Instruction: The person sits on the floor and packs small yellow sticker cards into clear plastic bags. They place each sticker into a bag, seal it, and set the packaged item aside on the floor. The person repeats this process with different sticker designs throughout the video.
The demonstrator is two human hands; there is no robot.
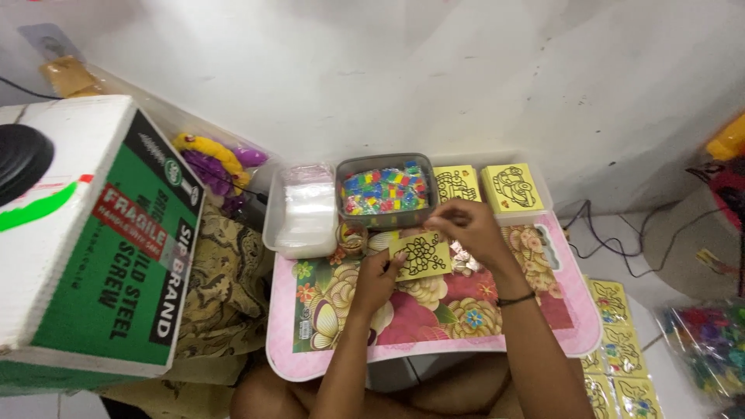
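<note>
Grey tub [351, 167] at the back of the pink floral table [434, 322]: full of small multicoloured packets [384, 191], heaped to the rim. Clear tub [273, 233] just left of it, touching: holds a stack of clear plastic bags [307, 206]. Clear tray [541, 190] on the right, against the wall: two stacks of yellow cards [508, 186] with black line drawings, side by side. Small round jar [352, 238] in front of the grey tub; contents too small to tell.

Left hand [378, 281]: fingers curled, thumb and fingertips pinching the lower left edge of a yellow card [424, 255] with a black outline drawing. Card is held just above the table, in front of the grey tub, tilted slightly, face up.

Right hand [471, 230]: fingers bunched together, tips pinched at the card's top right corner. Cannot tell whether they grip the card itself or a thin layer on it. Black band on that wrist.

Around: white and green cardboard box [101, 233] on the left, patterned cloth [225, 279] between it and the table. Purple and yellow soft toy [213, 159] behind the clear tub. More yellow sheets [621, 357] in plastic on the floor at right, bag of coloured bits [710, 345] beside them. Black cable [605, 240] runs along the floor by the wall.
</note>
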